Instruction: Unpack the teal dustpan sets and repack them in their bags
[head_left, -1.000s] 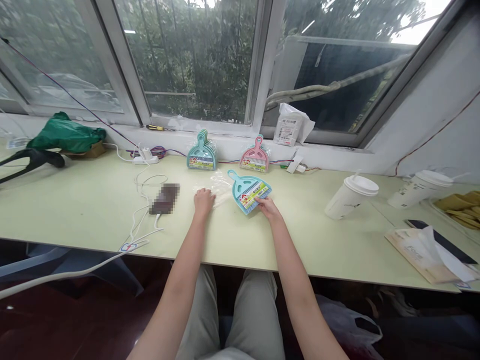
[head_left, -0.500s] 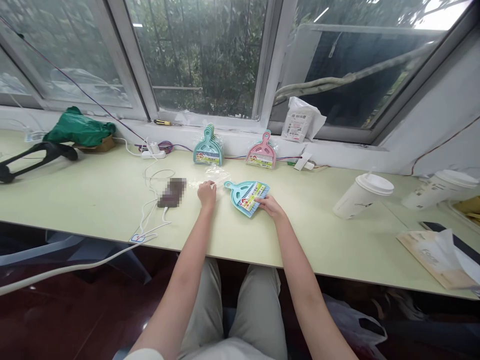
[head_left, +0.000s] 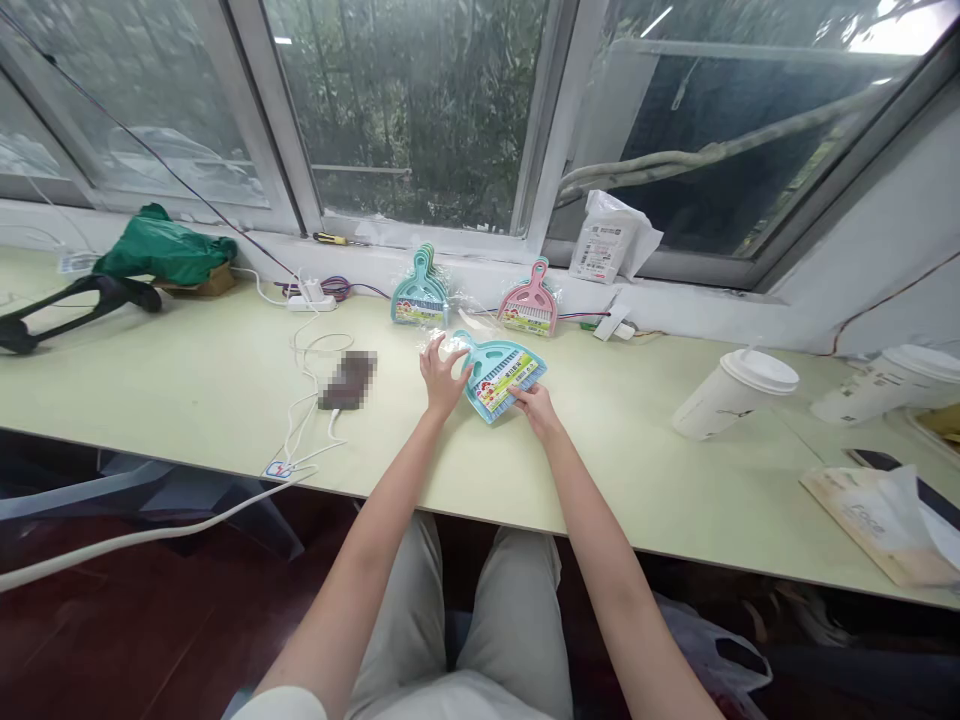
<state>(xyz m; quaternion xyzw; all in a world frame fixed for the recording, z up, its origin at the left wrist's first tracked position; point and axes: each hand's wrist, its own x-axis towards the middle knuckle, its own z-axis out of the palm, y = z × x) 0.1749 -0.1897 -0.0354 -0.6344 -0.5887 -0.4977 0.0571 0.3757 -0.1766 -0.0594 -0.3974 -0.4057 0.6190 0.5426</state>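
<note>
My right hand grips the wide lower right edge of a light-blue dustpan and brush set, its thumb over the printed card. The set is tilted above the table, handle pointing up and left. My left hand is beside that handle, thumb and fingers curved around the thin film of a clear plastic bag. The bag's film spreads about the handle; how far it covers the set is hard to make out. Behind stand a stack of wrapped blue-green dustpan sets and wrapped pink ones.
A dark phone-like object, blurred out, lies left with white cables. A power strip sits by the wall. Two lidded paper cups and a tissue pack stand or lie right. The table's front edge is near my legs.
My left hand has moved right and up to the dustpan set's handle, bringing the plastic bag with it. The set has shifted slightly up and right in my right hand.
</note>
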